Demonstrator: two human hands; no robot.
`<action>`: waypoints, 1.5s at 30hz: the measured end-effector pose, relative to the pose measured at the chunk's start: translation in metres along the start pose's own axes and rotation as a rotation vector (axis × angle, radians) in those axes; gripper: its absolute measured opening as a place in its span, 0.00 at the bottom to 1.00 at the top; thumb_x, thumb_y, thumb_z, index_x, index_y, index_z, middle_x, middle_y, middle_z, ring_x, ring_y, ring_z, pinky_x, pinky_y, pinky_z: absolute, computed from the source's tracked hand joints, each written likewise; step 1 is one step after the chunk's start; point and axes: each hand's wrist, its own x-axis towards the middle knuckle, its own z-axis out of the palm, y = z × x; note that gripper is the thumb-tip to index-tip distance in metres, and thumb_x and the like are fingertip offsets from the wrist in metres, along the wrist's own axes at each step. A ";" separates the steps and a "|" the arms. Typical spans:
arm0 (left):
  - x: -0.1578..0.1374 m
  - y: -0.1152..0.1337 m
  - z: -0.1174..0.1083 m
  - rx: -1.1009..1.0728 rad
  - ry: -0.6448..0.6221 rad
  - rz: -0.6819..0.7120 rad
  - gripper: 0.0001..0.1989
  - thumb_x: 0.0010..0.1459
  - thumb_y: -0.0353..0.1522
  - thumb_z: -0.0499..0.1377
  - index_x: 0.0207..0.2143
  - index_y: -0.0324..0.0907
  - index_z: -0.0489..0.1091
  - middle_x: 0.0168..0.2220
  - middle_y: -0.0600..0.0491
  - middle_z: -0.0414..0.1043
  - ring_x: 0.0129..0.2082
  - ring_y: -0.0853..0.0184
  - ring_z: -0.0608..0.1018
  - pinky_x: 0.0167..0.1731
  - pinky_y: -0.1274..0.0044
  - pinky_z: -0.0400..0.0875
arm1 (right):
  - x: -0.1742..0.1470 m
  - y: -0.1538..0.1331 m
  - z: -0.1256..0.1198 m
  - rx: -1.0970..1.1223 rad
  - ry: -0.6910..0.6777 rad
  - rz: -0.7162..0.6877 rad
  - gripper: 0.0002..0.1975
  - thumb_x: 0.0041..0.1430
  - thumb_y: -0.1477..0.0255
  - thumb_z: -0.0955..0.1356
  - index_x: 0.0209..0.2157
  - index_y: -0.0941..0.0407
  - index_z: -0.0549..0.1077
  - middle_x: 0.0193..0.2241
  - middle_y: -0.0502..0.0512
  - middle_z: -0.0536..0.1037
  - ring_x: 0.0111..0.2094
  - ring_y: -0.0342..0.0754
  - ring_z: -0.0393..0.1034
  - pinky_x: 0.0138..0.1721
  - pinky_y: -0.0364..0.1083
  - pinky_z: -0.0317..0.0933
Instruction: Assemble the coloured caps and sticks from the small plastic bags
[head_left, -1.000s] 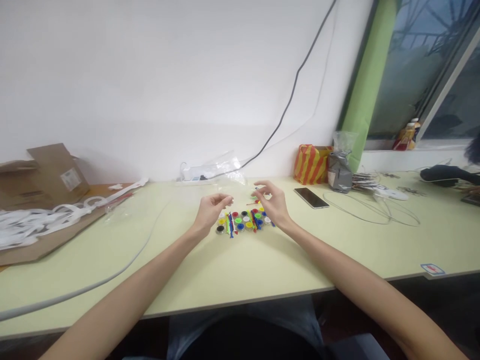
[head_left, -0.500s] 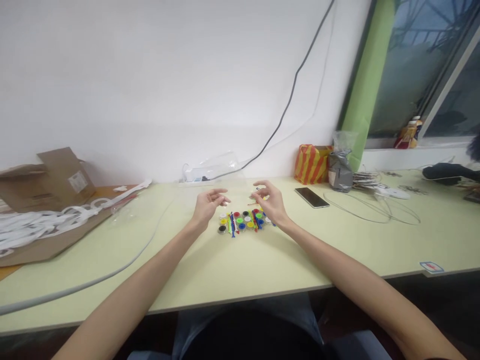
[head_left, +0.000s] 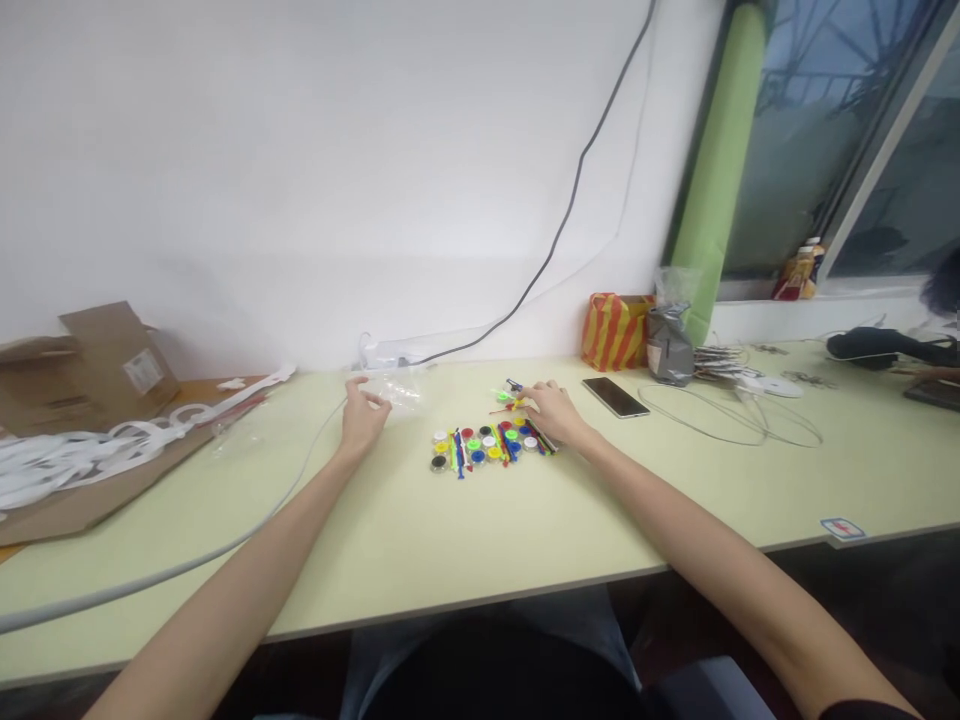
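My left hand [head_left: 363, 418] is at the left of a crumpled clear plastic bag [head_left: 401, 393], thumb and finger closed at its near edge. Over a small loose pile of coloured plastic pieces [head_left: 506, 398] my right hand [head_left: 555, 412] bends downward, fingers a little apart, the tips at the pile's right side. In front of the hands lie rows of round coloured discs [head_left: 478, 457] in clear rims. Bundles of thin coloured sticks [head_left: 459, 453] lie between them. More sticks [head_left: 541, 440] are just below my right hand.
A phone [head_left: 615, 397] lies right of my right hand, beside a loose thin cable [head_left: 720, 430]. A striped bag [head_left: 616, 332] and a grey pouch [head_left: 670, 345] stand behind. At left are a cardboard box [head_left: 112, 355], white strips [head_left: 97, 445] and a thick cable [head_left: 187, 562].
My left hand has moved left, away from the discs, with the clear bag beside it. My right hand has shifted slightly right and come down at the loose pieces.
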 end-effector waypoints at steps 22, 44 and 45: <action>0.003 -0.039 0.023 0.768 -0.482 0.164 0.29 0.69 0.40 0.40 0.68 0.43 0.58 0.70 0.47 0.54 0.72 0.48 0.47 0.66 0.51 0.48 | 0.043 0.021 0.011 -0.137 -0.028 0.087 0.22 0.71 0.72 0.57 0.63 0.54 0.65 0.56 0.59 0.75 0.56 0.53 0.64 0.54 0.49 0.56; -0.008 -0.009 0.008 0.755 -0.147 0.207 0.23 0.68 0.34 0.46 0.60 0.41 0.68 0.64 0.36 0.60 0.66 0.46 0.61 0.61 0.55 0.56 | 0.053 -0.033 -0.006 0.832 0.224 0.138 0.08 0.58 0.70 0.65 0.39 0.57 0.72 0.26 0.52 0.75 0.29 0.46 0.69 0.33 0.44 0.60; -0.011 0.001 0.009 0.723 -0.125 0.254 0.23 0.69 0.35 0.45 0.63 0.42 0.64 0.65 0.38 0.58 0.67 0.49 0.60 0.63 0.56 0.54 | 0.045 -0.043 -0.006 1.009 0.209 0.156 0.09 0.56 0.68 0.67 0.38 0.56 0.71 0.25 0.51 0.74 0.28 0.45 0.68 0.31 0.44 0.59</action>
